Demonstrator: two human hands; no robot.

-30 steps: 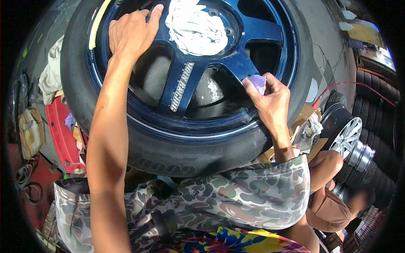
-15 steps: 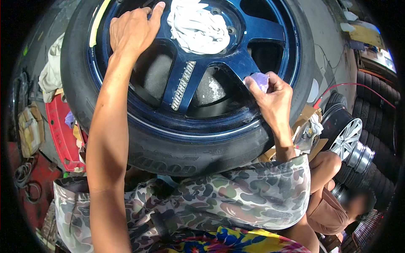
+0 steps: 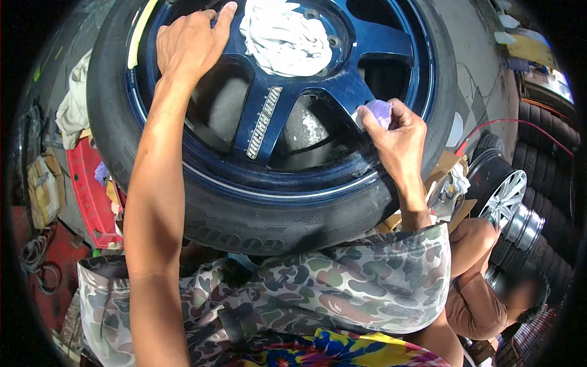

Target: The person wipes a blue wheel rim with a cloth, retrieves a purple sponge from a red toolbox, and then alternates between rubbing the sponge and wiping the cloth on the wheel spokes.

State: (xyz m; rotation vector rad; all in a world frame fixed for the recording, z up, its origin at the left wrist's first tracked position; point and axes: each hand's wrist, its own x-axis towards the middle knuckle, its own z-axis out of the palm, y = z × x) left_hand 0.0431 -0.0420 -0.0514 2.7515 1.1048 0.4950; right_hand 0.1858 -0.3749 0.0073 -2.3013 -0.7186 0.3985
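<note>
A blue multi-spoke car wheel [image 3: 260,125] with a black tire [image 3: 244,229] lies in front of my lap. White lettering runs along one spoke. My left hand [image 3: 192,46] grips the wheel at its upper left; the thumb sticks out and the other fingertips curl out of sight. Between the thumb and fingers of my right hand [image 3: 397,134] is a purple wad [image 3: 379,112], whose material I cannot make out. It is at the lower-right spoke. A crumpled white cloth [image 3: 287,43] covers part of the wheel's hub.
A person [image 3: 474,300] crouches at the right near a silver wheel [image 3: 506,199] and stacked tires [image 3: 544,177]. At the left are a red plastic tray [image 3: 92,189] and a pale cloth [image 3: 74,104]. A red cable [image 3: 520,123] crosses the right side.
My right hand and the purple wad have shifted slightly to the right and up along the spoke. My left hand stays on the wheel. The crouching person's arm has moved toward the silver wheel.
</note>
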